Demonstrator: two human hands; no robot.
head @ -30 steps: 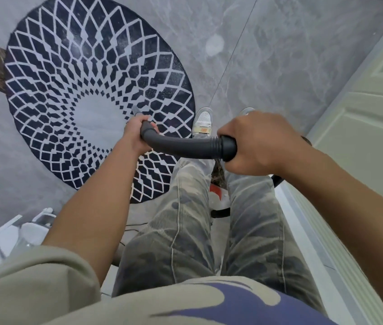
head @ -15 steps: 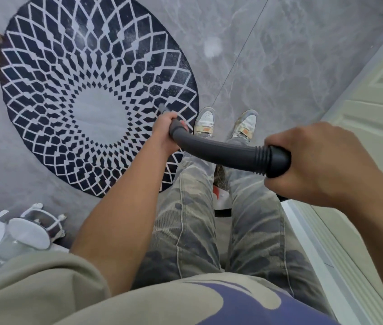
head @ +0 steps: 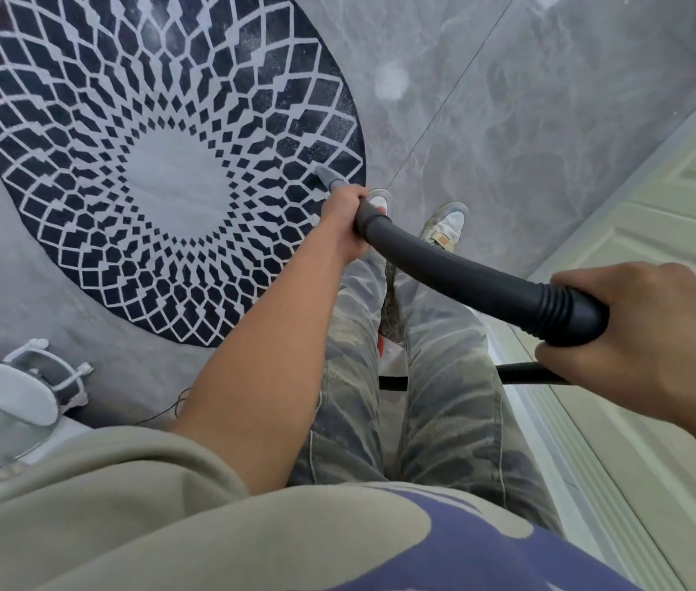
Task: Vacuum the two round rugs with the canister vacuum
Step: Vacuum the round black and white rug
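Currently left hand (head: 344, 219) and right hand (head: 653, 334) grip black wand (head: 465, 270), nozzle (head: 329, 179) on round rug (head: 82, 121); legs (head: 350, 377) hide most of canister (head: 392, 356).

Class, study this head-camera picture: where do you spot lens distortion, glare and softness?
Head view: wide-angle bowing curves the door panels and swells the near right hand gripping the hose; a pale round glare spot sits on the floor beside the rug; light is soft and even, no hard shadows; the sweatshirt nearest the lens looks soft, the rug pattern crisp.
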